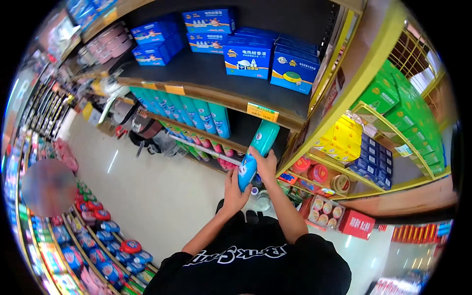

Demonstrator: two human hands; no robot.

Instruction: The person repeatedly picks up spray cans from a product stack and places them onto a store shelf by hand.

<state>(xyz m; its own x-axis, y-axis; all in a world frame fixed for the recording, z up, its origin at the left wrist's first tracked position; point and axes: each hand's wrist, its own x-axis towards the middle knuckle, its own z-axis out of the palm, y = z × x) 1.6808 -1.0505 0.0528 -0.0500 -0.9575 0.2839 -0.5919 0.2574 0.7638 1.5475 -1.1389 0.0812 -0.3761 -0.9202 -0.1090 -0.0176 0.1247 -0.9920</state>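
Note:
Both my hands hold a tall teal and blue spray can [263, 139], tilted in front of the shelf. My left hand [235, 191] grips it around its lower end. Higher up on its right side, my right hand [266, 166] has its fingers wrapped round it. Just beyond the can, a row of similar teal cans [199, 114] stands on the shelf under the wooden board, with a dark gap at the row's right end. The can's far end is close to the orange price tag [262, 112] on the board's edge.
Blue boxes [248, 60] sit on the shelf above. Pink and green cans [216, 147] line the lower shelf. To the right, a yellow rack [324, 110] holds yellow boxes [342, 139] and green boxes [400, 113]. A red carton [356, 224] is on the floor. Packed shelves [103, 241] run along the left.

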